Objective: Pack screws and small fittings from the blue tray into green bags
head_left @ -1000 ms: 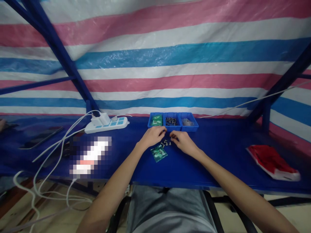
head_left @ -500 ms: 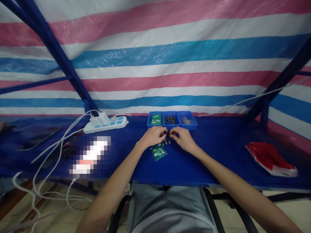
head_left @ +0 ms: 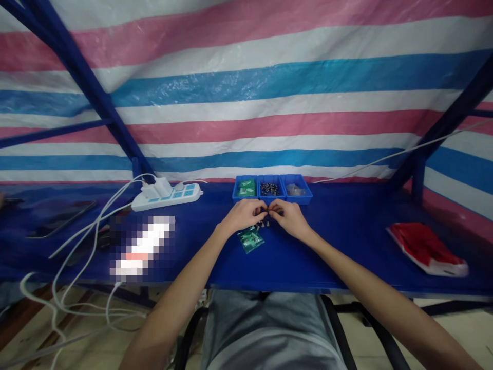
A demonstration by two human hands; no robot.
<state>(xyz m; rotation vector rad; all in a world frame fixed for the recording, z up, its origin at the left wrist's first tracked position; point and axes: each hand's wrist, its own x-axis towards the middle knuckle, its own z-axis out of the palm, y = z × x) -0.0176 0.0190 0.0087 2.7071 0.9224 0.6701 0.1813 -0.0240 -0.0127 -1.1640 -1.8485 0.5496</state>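
Observation:
My left hand (head_left: 248, 213) and my right hand (head_left: 287, 215) meet fingertip to fingertip just in front of the blue bins. Both are closed in a pinch around something small and dark that I cannot make out. Right below the fingers, several small metal-and-dark parts (head_left: 263, 224) lie on the table. A green circuit board (head_left: 250, 239), apparently in a clear bag, rests nearer to me. Behind my hands stand three joined blue bins (head_left: 259, 198): the left holds green pieces (head_left: 246, 187), the middle small dark parts (head_left: 269, 189), the right clear plastic pieces (head_left: 295, 190).
A white power strip (head_left: 167, 196) with plugs and trailing white cables (head_left: 96, 226) occupies the left of the blue table (head_left: 346, 246). A blurred-out bright object (head_left: 144, 246) and a dark flat device (head_left: 61, 219) lie there too. At the right rests a red and white packet (head_left: 427, 248).
My right hand's fingertips have moved left to meet those of my left hand, closing the small gap between them. The view has shifted very slightly.

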